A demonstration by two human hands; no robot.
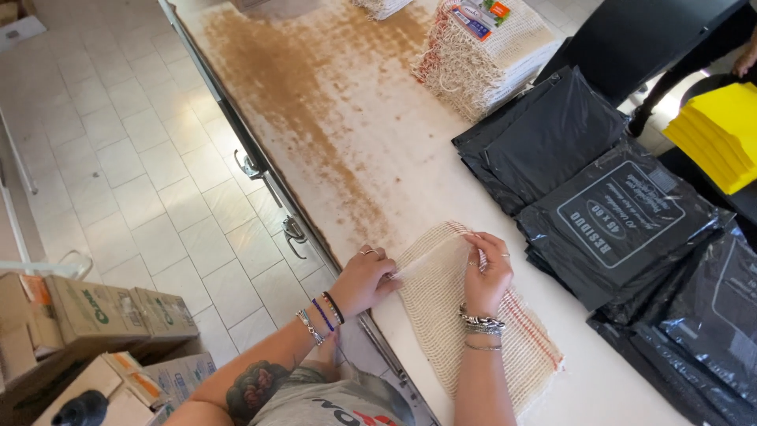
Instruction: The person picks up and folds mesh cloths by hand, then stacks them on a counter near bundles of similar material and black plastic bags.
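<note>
Both grips pinching one cream mesh cloth (473, 315), left hand (364, 278) at its left edge, right hand (489, 272) on top, black bag packs (623, 221) right of them on the bench (378, 158).

Black plastic bag packs (607, 213) are lying stacked along the white table (355, 142), beside a bundle of netted cloths (481, 55). Yellow sheets (721, 134) are sitting further off. Cardboard boxes (95, 331) are resting on the tiled floor (134, 166).
</note>
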